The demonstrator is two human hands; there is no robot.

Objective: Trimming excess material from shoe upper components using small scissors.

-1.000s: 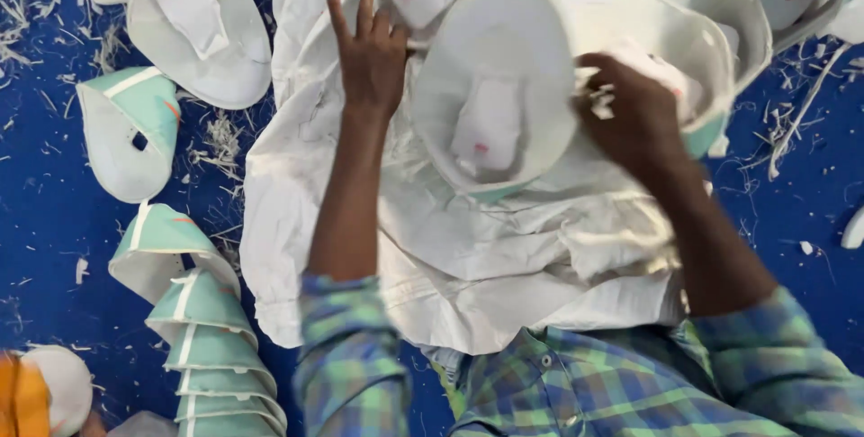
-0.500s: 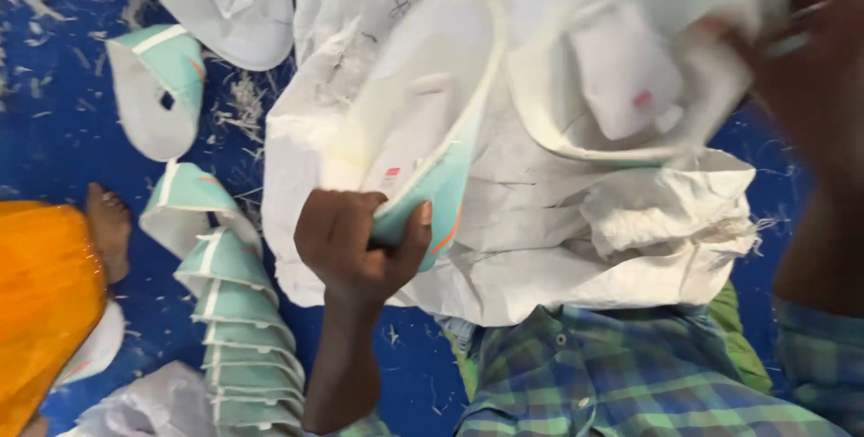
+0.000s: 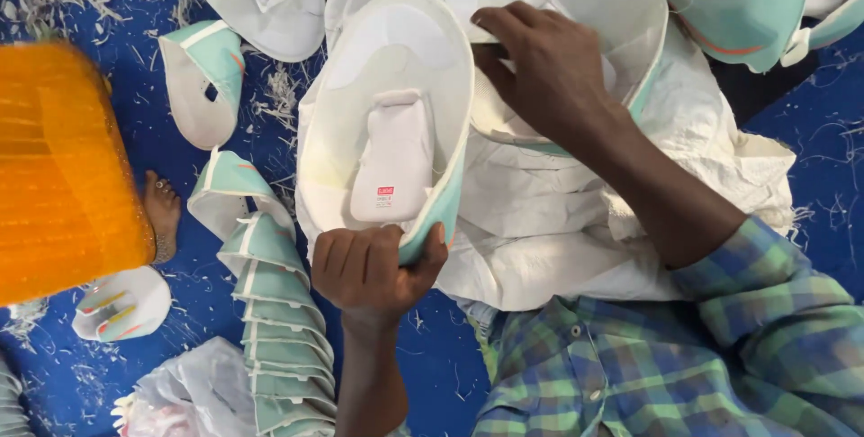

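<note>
The left hand [image 3: 373,266], at lower centre, is closed on the near end of a white, mint-edged shoe upper [image 3: 391,122] whose long axis runs up the frame away from it. The right hand [image 3: 549,68], upper centre, presses curled fingers into a second white, mint-edged upper [image 3: 621,5] just beside the first, over a crumpled white sack [image 3: 558,230]. That upper's far end is cut off at the top, and whether the right fingers actually pinch it is unclear.

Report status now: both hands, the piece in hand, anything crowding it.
Left hand grip shut on white-and-teal curved shoe upper. Right hand pressing second white upper on white sack. Stack of teal uppers beside left wrist.
</note>
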